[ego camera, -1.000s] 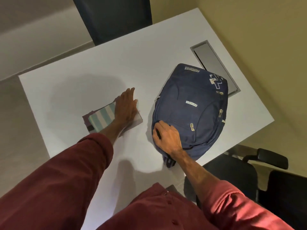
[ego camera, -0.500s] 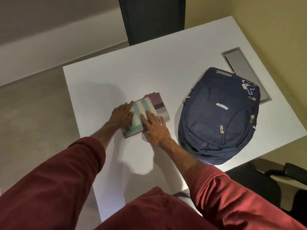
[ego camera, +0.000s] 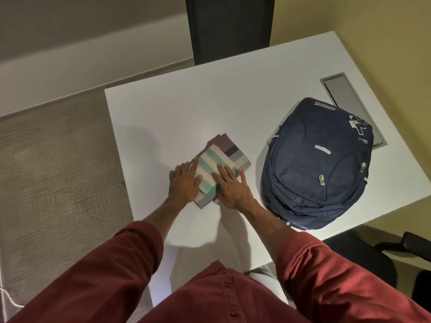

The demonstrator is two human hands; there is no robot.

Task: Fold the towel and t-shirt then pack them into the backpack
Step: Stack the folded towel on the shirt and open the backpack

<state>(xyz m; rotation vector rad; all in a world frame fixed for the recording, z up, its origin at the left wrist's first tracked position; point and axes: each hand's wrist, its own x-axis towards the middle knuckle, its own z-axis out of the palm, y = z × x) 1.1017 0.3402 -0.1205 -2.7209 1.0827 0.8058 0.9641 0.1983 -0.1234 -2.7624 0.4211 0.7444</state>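
A folded towel with pale cream and teal stripes (ego camera: 211, 165) lies on top of a folded purple, black and grey t-shirt (ego camera: 231, 151) in the middle of the white table (ego camera: 186, 108). My left hand (ego camera: 184, 185) lies against the stack's left side, fingers spread. My right hand (ego camera: 231, 187) rests on the stack's near right corner, fingers flat on the towel. Neither hand has lifted the stack. A navy backpack (ego camera: 319, 164) lies flat to the right, its zips shut.
A grey cable hatch (ego camera: 345, 99) is set into the table behind the backpack. A dark chair back (ego camera: 229, 26) stands beyond the far edge. A black office chair (ego camera: 382, 257) sits at the lower right. Carpet floor lies to the left.
My right hand left the backpack and came to the folded stack. My left hand shifted from the top of the stack to its left side. The view moved left.
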